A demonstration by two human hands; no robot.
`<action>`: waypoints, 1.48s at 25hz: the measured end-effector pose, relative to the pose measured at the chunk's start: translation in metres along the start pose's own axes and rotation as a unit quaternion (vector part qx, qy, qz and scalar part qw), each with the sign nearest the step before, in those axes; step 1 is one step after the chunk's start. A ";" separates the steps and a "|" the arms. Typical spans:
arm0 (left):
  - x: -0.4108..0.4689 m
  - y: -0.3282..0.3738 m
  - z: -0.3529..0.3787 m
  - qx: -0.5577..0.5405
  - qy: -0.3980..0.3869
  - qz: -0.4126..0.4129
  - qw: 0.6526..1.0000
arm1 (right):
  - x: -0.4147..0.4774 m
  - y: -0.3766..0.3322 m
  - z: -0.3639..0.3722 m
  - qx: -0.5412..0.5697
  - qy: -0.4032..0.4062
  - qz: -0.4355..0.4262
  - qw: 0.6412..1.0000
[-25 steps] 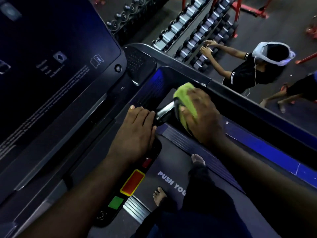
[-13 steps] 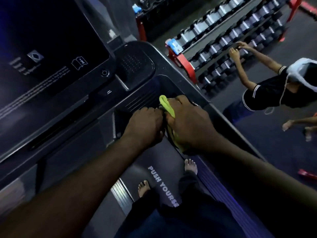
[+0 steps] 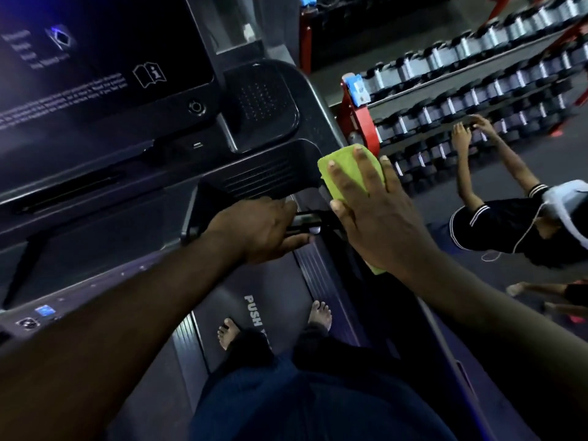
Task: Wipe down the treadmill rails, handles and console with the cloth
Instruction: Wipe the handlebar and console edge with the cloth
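Note:
I stand barefoot on the treadmill belt [image 3: 222, 300]. Its dark console screen [image 3: 95, 49] fills the upper left. A yellow-green cloth [image 3: 342, 167] lies flat on the top of the right side rail [image 3: 321, 128], next to the console's corner. My right hand [image 3: 375, 211] presses down on the cloth with fingers spread. My left hand [image 3: 264, 227] is curled around the short metal grip handle [image 3: 305, 221] that juts out below the console, just left of the right hand.
A red rack of dumbbells [image 3: 461, 90] stands beyond the right rail. A person in a black shirt [image 3: 509, 224] reaches toward that rack, close to the treadmill's right side. A control strip with buttons [image 3: 41, 313] runs along the lower left.
My right hand has lifted off the grip handle with the cloth and opened flat onto the right rail's top. The left hand stays on the handle. The view has swung right.

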State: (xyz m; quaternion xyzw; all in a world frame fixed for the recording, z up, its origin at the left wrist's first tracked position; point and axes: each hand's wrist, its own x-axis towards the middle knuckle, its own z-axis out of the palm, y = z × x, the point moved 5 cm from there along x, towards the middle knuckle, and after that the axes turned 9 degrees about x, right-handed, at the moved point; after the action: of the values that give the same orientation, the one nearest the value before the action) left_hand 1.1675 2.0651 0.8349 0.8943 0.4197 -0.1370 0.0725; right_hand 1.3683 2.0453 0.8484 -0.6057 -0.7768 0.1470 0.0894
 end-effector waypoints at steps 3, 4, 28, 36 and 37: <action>0.001 -0.001 0.001 -0.001 -0.014 -0.009 1.000 | 0.032 -0.001 -0.008 0.012 0.032 0.000 0.999; 0.001 -0.003 0.001 0.000 -0.015 -0.013 1.000 | 0.046 -0.004 -0.008 0.009 0.038 0.004 0.999; 0.000 -0.012 -0.012 -0.059 0.114 -0.076 0.989 | 0.251 -0.028 -0.008 0.014 0.039 0.037 0.998; -0.001 -0.004 -0.015 -0.013 0.117 -0.046 0.992 | 0.102 -0.018 -0.010 -0.033 0.056 0.003 0.998; 0.000 -0.005 -0.014 -0.011 0.113 -0.046 0.992 | 0.083 -0.020 -0.008 -0.046 0.054 0.001 0.997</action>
State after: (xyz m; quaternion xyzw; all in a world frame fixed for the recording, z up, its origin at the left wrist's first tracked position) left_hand 1.1661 2.0721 0.8484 0.8828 0.4677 -0.0331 0.0281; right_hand 1.3322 2.1222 0.8596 -0.6172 -0.7761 0.0781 0.1033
